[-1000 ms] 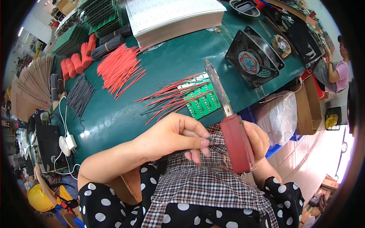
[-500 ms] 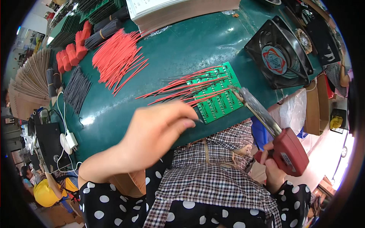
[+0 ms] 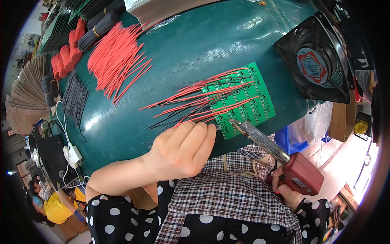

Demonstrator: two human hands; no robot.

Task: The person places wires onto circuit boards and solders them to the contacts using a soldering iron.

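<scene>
Left hand: the left hand [image 3: 178, 152] lies curled, its fingers [image 3: 203, 140] pressed together, tips at the near edge of the green circuit board [image 3: 243, 103]; whether they pinch anything, I cannot tell.
Right hand: the right hand [image 3: 286, 189] has its fingers closed around the red grip of the soldering iron [image 3: 276, 152]; the metal tip touches the board's near edge.
Board: flat on the green table [image 3: 195, 44], near its front edge, with red and black wires [image 3: 195, 99] fanning leftward across it.
Change: half a second ago the left hand was spread over the wires; now it is bunched. The iron has swung closer to it.
Materials: glossy table; thin insulated wire; a square black fan [image 3: 319, 61] with a plastic frame sits to the right.
</scene>
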